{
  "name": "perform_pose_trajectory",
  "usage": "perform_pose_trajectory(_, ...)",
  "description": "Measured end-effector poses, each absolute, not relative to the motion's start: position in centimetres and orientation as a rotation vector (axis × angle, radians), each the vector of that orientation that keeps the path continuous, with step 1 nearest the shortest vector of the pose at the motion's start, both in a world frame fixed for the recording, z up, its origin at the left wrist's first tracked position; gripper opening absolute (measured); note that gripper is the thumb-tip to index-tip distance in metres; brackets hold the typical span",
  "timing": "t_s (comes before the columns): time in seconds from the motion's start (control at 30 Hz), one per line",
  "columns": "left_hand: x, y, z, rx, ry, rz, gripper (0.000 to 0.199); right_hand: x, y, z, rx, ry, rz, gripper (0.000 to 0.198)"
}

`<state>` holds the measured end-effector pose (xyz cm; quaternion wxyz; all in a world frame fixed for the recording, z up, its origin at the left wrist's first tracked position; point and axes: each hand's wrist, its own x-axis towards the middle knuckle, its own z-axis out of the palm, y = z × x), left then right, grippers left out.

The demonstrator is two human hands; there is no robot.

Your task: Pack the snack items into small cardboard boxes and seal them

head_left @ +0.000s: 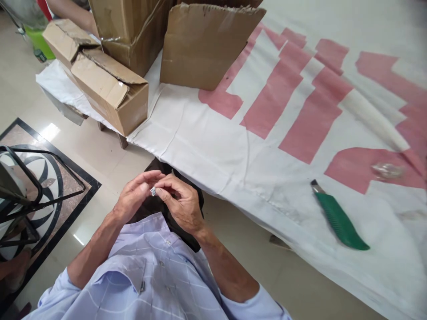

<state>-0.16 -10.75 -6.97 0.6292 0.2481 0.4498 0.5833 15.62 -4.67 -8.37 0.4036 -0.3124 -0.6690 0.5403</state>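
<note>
Both of my hands are close together above my lap, just off the table's near edge. A tiny white and silvery piece [153, 191], too small to name, is pinched between the thumb and index finger of my right hand [182, 202]. Beside it, my left hand [133, 195] has its fingers stretched forward and its thumb apart from them. The left fingertips come up against the right fingers; whether they touch the small piece is hard to tell.
A green utility knife [340, 220] lies on the white and red cloth [200, 129] at right, near a small clear plastic packet [387, 170]. Cardboard boxes [110, 84] and an upright cardboard flap [207, 49] stand at the back. Another person's arm [75, 15] shows behind them. A black-framed chair [36, 191] is left.
</note>
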Motion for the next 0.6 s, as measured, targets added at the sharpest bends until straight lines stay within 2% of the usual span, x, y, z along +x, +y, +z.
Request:
perform_pose_trajectory(0.23,-1.4,-9.8,-5.9,1.061,1.347,1.427,0.020,14.6,-3.5,-7.5,-0.784,-1.534,1.408,0.013)
perform_pose_trajectory(0.47,-4.0,-7.3,-2.7,1.442,1.501,1.452,0.012,12.9,-2.0,-6.4,-0.730,-1.439,1.434,0.018)
perform_pose_trajectory(0.6,-9.2,-3.0,1.6,1.558,1.730,1.725,0.015,14.1,-0.2,-6.5,-0.787,-1.497,1.219,0.017)
